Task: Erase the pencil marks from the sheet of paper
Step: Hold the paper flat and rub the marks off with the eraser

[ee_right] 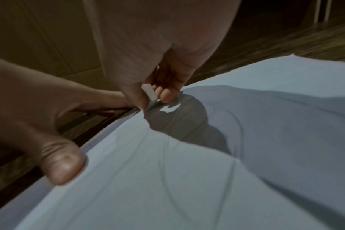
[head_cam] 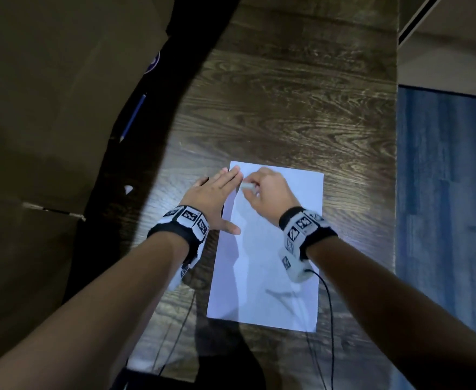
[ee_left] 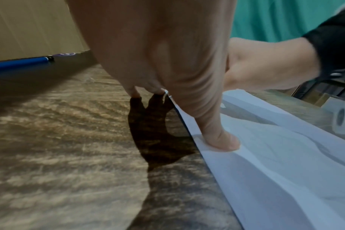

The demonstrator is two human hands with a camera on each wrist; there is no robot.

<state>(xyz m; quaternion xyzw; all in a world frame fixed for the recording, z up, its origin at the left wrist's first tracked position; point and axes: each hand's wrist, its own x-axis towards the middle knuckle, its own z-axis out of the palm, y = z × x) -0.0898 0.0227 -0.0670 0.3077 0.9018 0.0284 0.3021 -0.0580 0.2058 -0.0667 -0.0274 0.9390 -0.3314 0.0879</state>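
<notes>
A white sheet of paper (head_cam: 270,249) lies on the dark wooden table (head_cam: 287,108), with faint curved pencil lines (ee_right: 167,179) across it. My left hand (head_cam: 214,198) lies flat with straight fingers over the sheet's left edge near the far corner, its thumb (ee_left: 220,140) pressing on the paper (ee_left: 276,155). My right hand (head_cam: 265,190) pinches a small white eraser (head_cam: 247,186) between thumb and fingers, its lower end touching the paper (ee_right: 246,155) near the far left corner. In the right wrist view the eraser (ee_right: 149,96) stands tilted, right beside the left hand's fingers.
A blue pencil (head_cam: 134,116) lies on a black strip at the table's left, next to a large cardboard box (head_cam: 48,108). Thin black cables (head_cam: 329,319) run from the wrist cameras across the near table. The table's right edge drops to a blue floor (head_cam: 445,192).
</notes>
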